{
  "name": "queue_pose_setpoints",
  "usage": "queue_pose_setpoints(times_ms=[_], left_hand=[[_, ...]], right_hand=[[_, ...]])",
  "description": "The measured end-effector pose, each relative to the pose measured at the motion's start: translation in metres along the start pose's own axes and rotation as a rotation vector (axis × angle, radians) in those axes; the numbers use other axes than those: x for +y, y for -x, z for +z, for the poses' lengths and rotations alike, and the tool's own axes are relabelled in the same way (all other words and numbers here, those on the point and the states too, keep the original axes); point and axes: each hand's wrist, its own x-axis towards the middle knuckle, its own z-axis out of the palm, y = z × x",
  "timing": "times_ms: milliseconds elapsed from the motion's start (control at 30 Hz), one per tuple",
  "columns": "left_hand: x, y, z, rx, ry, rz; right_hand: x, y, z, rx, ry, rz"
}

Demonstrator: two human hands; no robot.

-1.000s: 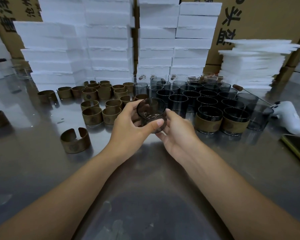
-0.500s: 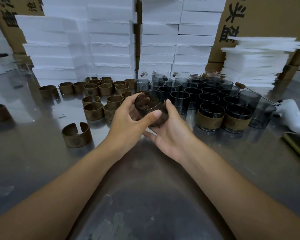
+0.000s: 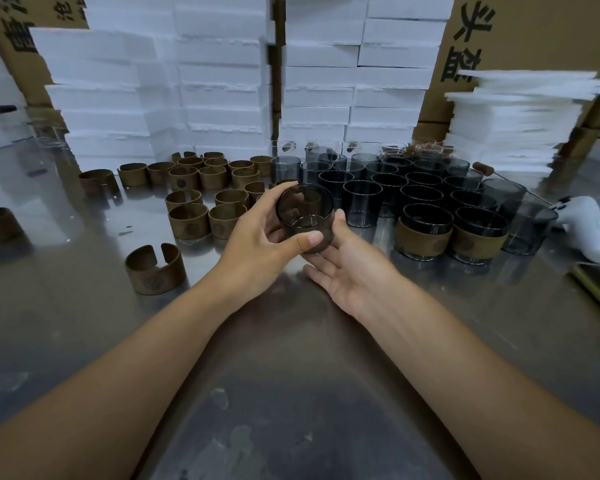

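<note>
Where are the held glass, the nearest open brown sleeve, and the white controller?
held glass (image 3: 305,206): head view, inner wall.
nearest open brown sleeve (image 3: 155,277): head view, front face.
white controller (image 3: 590,224): head view, main body.

Sleeves (image 3: 187,216) left of glasses (image 3: 426,188)

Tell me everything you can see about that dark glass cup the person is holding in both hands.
The glass cup is a short, straight-walled cylinder of smoky grey, see-through glass. It is empty, with nothing wrapped round it. It is held above the metal table, tilted so its open mouth faces the camera. The left hand grips it, thumb across the near wall, fingers round the far side. The right hand, palm up, supports it from below, thumb against its right wall.
</note>
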Motion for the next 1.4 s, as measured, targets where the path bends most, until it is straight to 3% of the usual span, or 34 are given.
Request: queue_pose_setpoints(times_ms=[167,333,633,1000,1233,1400], left_hand=[[0.000,0.000,0.000,0.016,0.011,-0.007],[0.005,0.002,0.002,0.019,0.013,-0.006],[0.011,0.003,0.007,0.047,0.066,-0.029],[0.019,0.005,0.004,0.067,0.038,-0.045],[0.014,0.004,0.000,0.067,0.026,-0.034],[0.005,0.002,0.000,0.039,-0.020,-0.019]], right_hand=[[-0.005,-0.001,-0.002,0.037,0.030,-0.145],[-0.006,0.002,0.000,-0.059,0.007,-0.212],[-0.006,0.005,0.006,-0.205,-0.136,-0.143],[-0.005,0.006,0.001,-0.338,-0.058,-0.044],[-0.004,0.003,-0.002,-0.271,0.089,0.057],[-0.002,0.004,-0.002,-0.100,0.109,0.065]])
